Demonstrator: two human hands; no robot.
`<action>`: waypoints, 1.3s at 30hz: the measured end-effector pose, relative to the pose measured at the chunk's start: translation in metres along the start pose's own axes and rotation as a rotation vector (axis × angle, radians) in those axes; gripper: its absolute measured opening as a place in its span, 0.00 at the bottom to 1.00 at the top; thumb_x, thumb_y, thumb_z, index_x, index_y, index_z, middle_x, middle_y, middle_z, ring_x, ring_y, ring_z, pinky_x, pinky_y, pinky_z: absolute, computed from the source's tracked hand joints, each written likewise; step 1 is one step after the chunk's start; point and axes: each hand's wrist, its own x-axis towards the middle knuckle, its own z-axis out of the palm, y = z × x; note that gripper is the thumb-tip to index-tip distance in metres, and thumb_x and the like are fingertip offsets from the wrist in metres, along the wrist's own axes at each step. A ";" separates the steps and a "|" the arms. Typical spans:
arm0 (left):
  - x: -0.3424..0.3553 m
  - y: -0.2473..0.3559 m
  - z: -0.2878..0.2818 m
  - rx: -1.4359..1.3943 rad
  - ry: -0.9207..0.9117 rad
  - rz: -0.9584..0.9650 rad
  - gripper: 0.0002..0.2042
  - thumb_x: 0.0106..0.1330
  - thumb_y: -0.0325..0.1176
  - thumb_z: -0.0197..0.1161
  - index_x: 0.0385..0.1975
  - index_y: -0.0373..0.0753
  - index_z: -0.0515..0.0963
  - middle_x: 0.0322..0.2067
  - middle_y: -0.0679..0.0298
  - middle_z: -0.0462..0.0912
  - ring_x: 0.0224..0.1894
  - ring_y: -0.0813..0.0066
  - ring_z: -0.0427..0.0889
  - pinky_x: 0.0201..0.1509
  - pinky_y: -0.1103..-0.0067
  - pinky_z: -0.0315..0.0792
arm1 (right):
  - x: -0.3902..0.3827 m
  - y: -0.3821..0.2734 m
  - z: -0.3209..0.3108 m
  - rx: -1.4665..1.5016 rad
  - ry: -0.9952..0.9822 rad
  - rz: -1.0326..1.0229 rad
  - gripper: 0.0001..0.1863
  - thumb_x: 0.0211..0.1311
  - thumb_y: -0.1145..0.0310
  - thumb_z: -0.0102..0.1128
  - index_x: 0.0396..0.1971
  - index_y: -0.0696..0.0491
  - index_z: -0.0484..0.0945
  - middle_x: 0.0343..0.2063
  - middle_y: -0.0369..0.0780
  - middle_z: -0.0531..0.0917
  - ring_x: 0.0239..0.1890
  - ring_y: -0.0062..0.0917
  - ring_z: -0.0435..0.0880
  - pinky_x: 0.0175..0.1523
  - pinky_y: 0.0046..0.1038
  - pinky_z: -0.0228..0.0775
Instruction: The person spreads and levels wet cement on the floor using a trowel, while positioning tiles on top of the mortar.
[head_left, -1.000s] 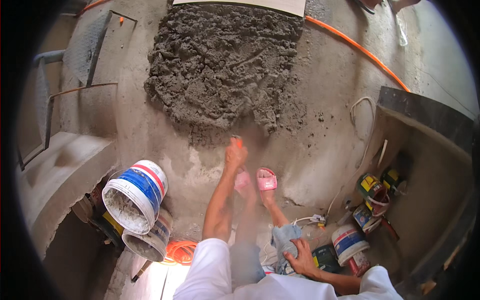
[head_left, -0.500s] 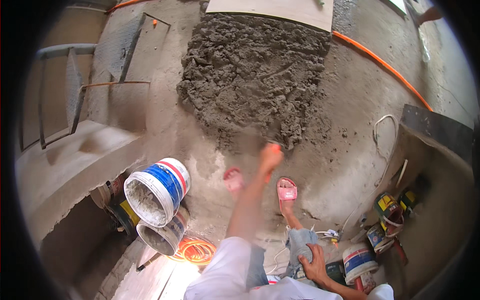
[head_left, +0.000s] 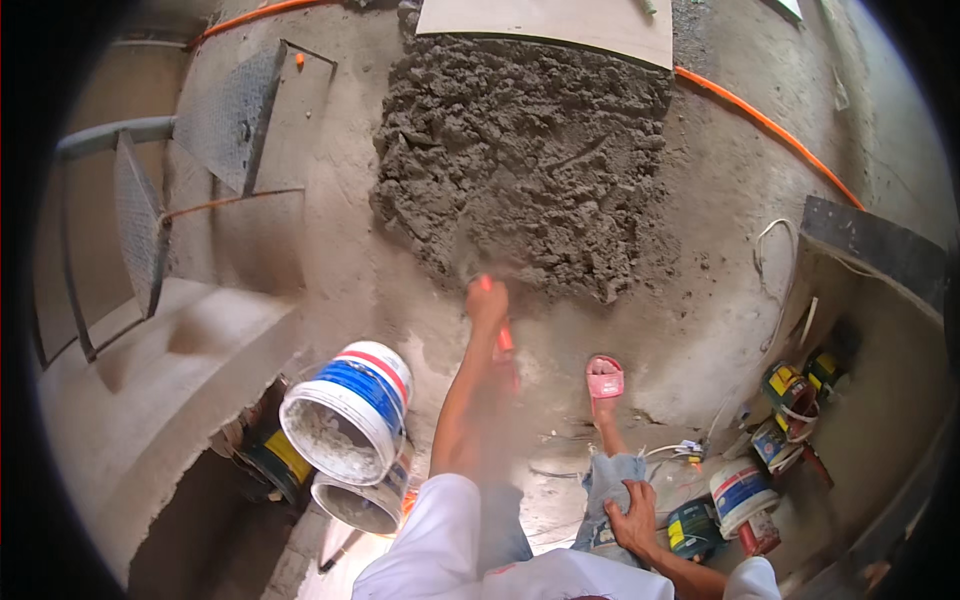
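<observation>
My left hand (head_left: 487,303) is closed round the orange handle of a trowel (head_left: 504,338) at the near edge of a bed of wet grey mortar (head_left: 530,160). The trowel's blade is too blurred to make out against the mortar. My right hand (head_left: 632,518) lies on my right knee over torn jeans (head_left: 610,480), fingers spread and holding nothing. A pink sandal (head_left: 604,378) shows on my right foot, while my left foot is mostly hidden behind the left forearm.
A pale tile (head_left: 550,25) lies at the mortar's far edge. White-and-blue buckets (head_left: 345,420) stand at left, beside a floor opening (head_left: 215,520). An orange hose (head_left: 765,122) runs along the far right. More buckets (head_left: 742,497) and cables (head_left: 775,280) are at right.
My left hand has swept left with the trowel along the mortar's near edge. My right hand stays on the knee. The whole view has shifted slightly.
</observation>
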 end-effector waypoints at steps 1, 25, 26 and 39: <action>-0.032 0.027 0.025 -0.125 -0.017 -0.106 0.18 0.55 0.36 0.56 0.42 0.31 0.72 0.36 0.45 0.81 0.36 0.51 0.82 0.38 0.63 0.76 | 0.001 0.009 -0.002 -0.034 0.046 0.063 0.29 0.51 0.59 0.62 0.52 0.58 0.70 0.50 0.54 0.69 0.57 0.48 0.66 0.63 0.40 0.58; -0.054 0.225 0.122 0.466 -0.661 0.498 0.20 0.57 0.35 0.53 0.46 0.29 0.72 0.42 0.37 0.79 0.49 0.41 0.78 0.54 0.61 0.71 | 0.012 -0.093 0.013 0.234 -0.050 0.213 0.31 0.50 0.57 0.63 0.57 0.48 0.70 0.57 0.57 0.63 0.62 0.52 0.61 0.60 0.50 0.61; -0.051 0.231 0.122 0.397 -0.612 0.454 0.19 0.57 0.35 0.53 0.46 0.28 0.73 0.43 0.37 0.79 0.49 0.41 0.78 0.54 0.61 0.71 | 0.009 -0.089 0.010 0.240 -0.064 0.201 0.31 0.50 0.57 0.63 0.57 0.48 0.70 0.57 0.57 0.63 0.62 0.52 0.61 0.60 0.50 0.61; -0.020 0.285 0.081 0.352 -0.267 0.403 0.21 0.57 0.36 0.52 0.48 0.29 0.68 0.43 0.38 0.79 0.47 0.40 0.78 0.52 0.55 0.70 | 0.042 -0.100 -0.009 0.246 0.053 0.087 0.30 0.49 0.60 0.63 0.55 0.52 0.71 0.56 0.54 0.64 0.61 0.50 0.61 0.58 0.50 0.62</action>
